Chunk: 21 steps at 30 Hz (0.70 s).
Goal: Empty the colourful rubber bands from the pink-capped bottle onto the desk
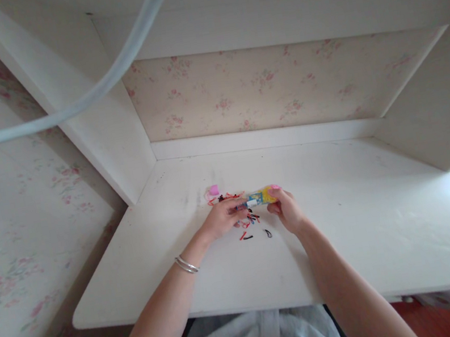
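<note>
A small plastic bottle (256, 198), blue and yellow with a white label patch and a pink right end, lies sideways between my hands, just above the desk. My right hand (287, 208) is closed around its right end, thumb on top. At the other end, my left hand (227, 217) has its fingers wrapped about the bottle, hiding that end. Small red and black bands (253, 218), which look like hair ties, are scattered beneath and around the left hand. One black band (268, 233) lies apart, nearer to me. Beyond the left hand sits a pink cap (213, 190).
The white desk (357, 238) has a raised back edge and side panels (81, 112). A shelf (269, 17) overhangs the back. Across the top, close to the camera, runs a pale cable (107, 84). Floral wallpaper (217, 95) covers the wall behind.
</note>
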Tool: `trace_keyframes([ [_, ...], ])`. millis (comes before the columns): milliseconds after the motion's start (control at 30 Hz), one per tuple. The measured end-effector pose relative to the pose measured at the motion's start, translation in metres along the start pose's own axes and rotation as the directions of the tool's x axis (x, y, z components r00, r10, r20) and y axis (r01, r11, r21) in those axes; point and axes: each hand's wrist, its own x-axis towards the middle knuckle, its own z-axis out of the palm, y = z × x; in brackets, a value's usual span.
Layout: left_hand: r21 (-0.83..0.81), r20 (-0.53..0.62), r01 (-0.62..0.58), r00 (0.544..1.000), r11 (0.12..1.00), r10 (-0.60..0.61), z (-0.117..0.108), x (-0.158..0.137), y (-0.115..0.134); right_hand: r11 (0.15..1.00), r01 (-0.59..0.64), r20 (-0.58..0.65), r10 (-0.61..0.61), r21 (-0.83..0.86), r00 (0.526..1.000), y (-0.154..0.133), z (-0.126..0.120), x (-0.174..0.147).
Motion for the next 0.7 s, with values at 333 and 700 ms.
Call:
trace_keyframes([
  [333,0.028,-0.263,-0.013,0.965,1.0,0.02,0.001,0.009,-0.016,1.0,0.026,-0.013,-0.026,-0.014,1.0,0.003,0.009,-0.002],
  [700,0.084,-0.349,0.044,0.937,0.995,-0.012,0.011,0.006,-0.012,0.999,-0.011,0.051,0.009,0.037,0.999,-0.002,0.021,-0.009],
])
